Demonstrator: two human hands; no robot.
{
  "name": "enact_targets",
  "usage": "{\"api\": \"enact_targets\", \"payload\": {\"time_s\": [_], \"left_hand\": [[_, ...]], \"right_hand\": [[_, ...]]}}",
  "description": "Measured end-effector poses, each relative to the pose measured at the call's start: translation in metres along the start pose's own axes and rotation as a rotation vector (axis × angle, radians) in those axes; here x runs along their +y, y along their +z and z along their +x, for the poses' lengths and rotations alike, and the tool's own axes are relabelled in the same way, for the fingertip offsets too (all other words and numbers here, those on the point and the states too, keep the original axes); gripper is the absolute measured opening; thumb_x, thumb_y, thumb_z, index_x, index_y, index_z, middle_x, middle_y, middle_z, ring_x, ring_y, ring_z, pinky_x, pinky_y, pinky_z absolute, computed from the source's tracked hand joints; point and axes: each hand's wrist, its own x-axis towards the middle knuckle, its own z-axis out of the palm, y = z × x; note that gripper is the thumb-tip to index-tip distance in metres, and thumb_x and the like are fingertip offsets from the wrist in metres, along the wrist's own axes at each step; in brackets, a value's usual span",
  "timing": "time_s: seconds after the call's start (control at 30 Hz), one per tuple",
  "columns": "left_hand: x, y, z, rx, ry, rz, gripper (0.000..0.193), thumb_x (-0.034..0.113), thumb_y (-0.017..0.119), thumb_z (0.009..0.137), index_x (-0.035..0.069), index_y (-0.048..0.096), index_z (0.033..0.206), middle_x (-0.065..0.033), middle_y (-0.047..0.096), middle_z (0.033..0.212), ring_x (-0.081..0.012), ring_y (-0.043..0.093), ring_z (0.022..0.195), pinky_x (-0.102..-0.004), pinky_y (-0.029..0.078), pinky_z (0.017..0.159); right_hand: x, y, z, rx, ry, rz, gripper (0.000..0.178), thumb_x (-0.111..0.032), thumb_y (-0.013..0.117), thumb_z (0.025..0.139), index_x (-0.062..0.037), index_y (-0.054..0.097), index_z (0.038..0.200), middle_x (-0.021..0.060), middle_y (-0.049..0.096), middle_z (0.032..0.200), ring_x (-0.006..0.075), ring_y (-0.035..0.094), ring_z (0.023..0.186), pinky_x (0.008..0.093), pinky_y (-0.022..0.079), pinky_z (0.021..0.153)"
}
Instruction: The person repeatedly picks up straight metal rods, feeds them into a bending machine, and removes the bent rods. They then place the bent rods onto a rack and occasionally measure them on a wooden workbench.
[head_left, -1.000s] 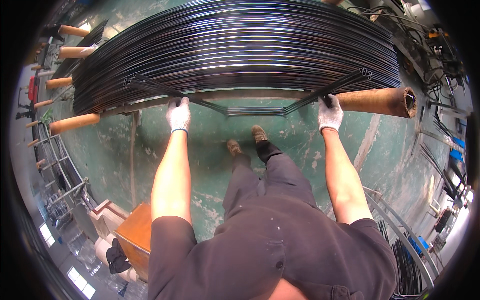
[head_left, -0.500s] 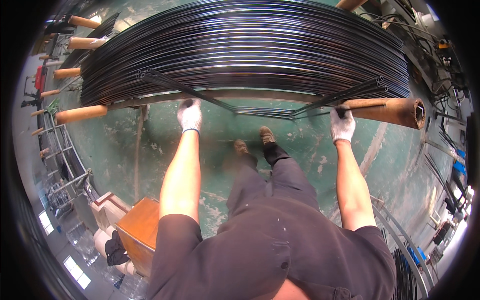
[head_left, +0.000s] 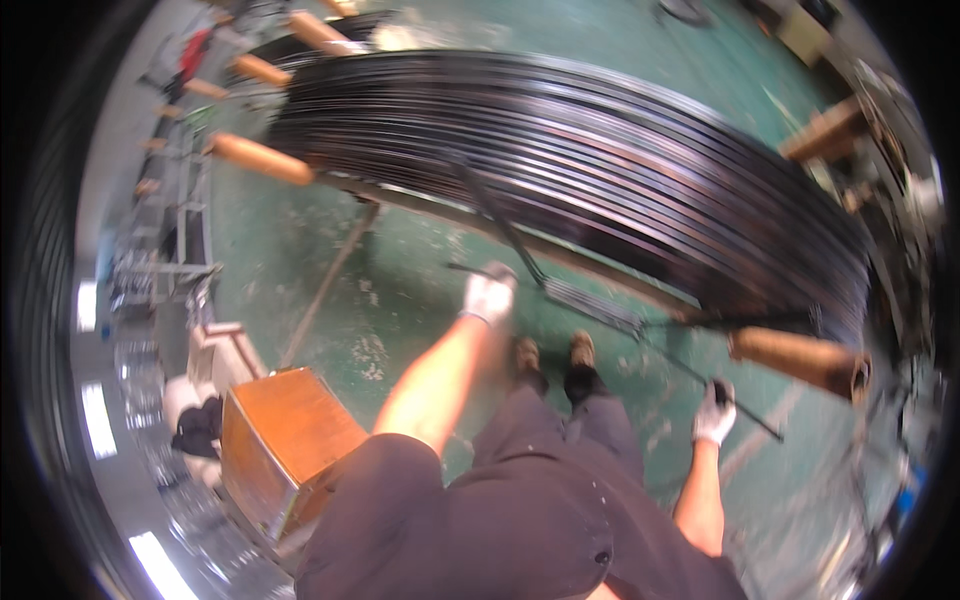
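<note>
your left hand [head_left: 490,293], gloved in white, closes around a thin rod [head_left: 755,418]; a short dark end pokes out past the fist. your right hand [head_left: 714,412], gloved too, is closed on the same line farther along, with a longer end running out beyond it. it reads as one rod, but blur hides its middle beside the bent bars, so that link is a judgement.

the thin rod slants across in front of you, over the green floor [head_left: 400,290], on your side of the rail [head_left: 430,215].

done, as far as shows: this rod is clear of the stack of rods [head_left: 560,150], and a small bunch of bent bars [head_left: 590,303] already has its shape. their middle stretch hangs just on your side of the rail, the arms angling back toward the stack. too smeared to count; whether they touch the rail, you cannot tell from here.

left: both visible ends of your rod look straight, so it seems unshaped. beyond the rail, between the orange post [head_left: 262,160] and the brown tube [head_left: 800,362], the stack remains large. by that measure, far more stands undone than done.
</note>
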Motion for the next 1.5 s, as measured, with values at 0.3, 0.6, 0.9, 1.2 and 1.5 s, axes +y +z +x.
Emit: {"api": "enact_targets", "payload": {"time_s": [0.3, 0.6, 0.9, 1.2, 1.5], "left_hand": [[0.035, -0.159, -0.094, 0.312, -0.102, -0.17, 0.006, 0.007, 0.071, 0.098, 0.006, 0.072, 0.104, -0.0052, 0.07, 0.087, -0.0143, 0.066, 0.088, -0.0339, 0.056, 0.084], [-0.06, -0.319, -0.23, 0.646, -0.161, -0.026, 0.013, 0.02, 0.07, 0.098, 0.008, 0.068, 0.102, -0.0108, 0.069, 0.09, -0.0271, 0.07, 0.088, -0.0375, 0.055, 0.085], [-0.32, -0.352, -0.385, 1.119, -0.383, -0.448, 0.031, 0.038, 0.069, 0.106, 0.008, 0.075, 0.106, -0.011, 0.077, 0.09, -0.0191, 0.075, 0.088, -0.0395, 0.057, 0.082], [-0.26, -0.554, -0.452, 1.71, -0.187, -0.857, 0.016, 0.019, 0.075, 0.1, 0.009, 0.064, 0.095, 0.0022, 0.054, 0.074, -0.0097, 0.055, 0.066, -0.0274, 0.041, 0.059], [-0.308, -0.684, -0.553, 2.12, -0.476, -0.767, 0.013, 0.015, 0.078, 0.096, 0.007, 0.068, 0.094, -0.0019, 0.06, 0.074, -0.0131, 0.055, 0.061, -0.0305, 0.044, 0.059]], "right_hand": [[-0.113, 0.013, 0.027, -0.055, -0.177, 0.916, 0.02, -0.018, 0.055, 0.115, -0.002, 0.067, 0.116, 0.0033, 0.064, 0.109, 0.0163, 0.059, 0.102, 0.0284, 0.049, 0.098], [-0.386, 0.108, -0.029, -0.304, -0.617, 0.652, 0.014, -0.017, 0.065, 0.112, -0.003, 0.067, 0.114, -0.0004, 0.062, 0.093, 0.0098, 0.057, 0.083, 0.0268, 0.048, 0.075], [-0.625, 0.243, -0.178, -0.564, -0.845, 0.708, 0.018, -0.019, 0.062, 0.113, -0.0037, 0.065, 0.104, 0.0007, 0.061, 0.079, 0.01, 0.057, 0.068, 0.0261, 0.048, 0.066], [-0.76, 0.46, -0.331, -0.812, -1.317, 0.628, 0.026, -0.024, 0.064, 0.114, -0.0033, 0.067, 0.13, 0.0036, 0.07, 0.096, 0.0117, 0.063, 0.08, 0.0284, 0.053, 0.076], [-0.533, 0.725, -0.411, -1.536, -0.952, 0.174, 0.041, -0.042, 0.065, 0.111, -0.0017, 0.066, 0.106, 0.0036, 0.065, 0.079, 0.0141, 0.064, 0.067, 0.0315, 0.055, 0.066]]}}
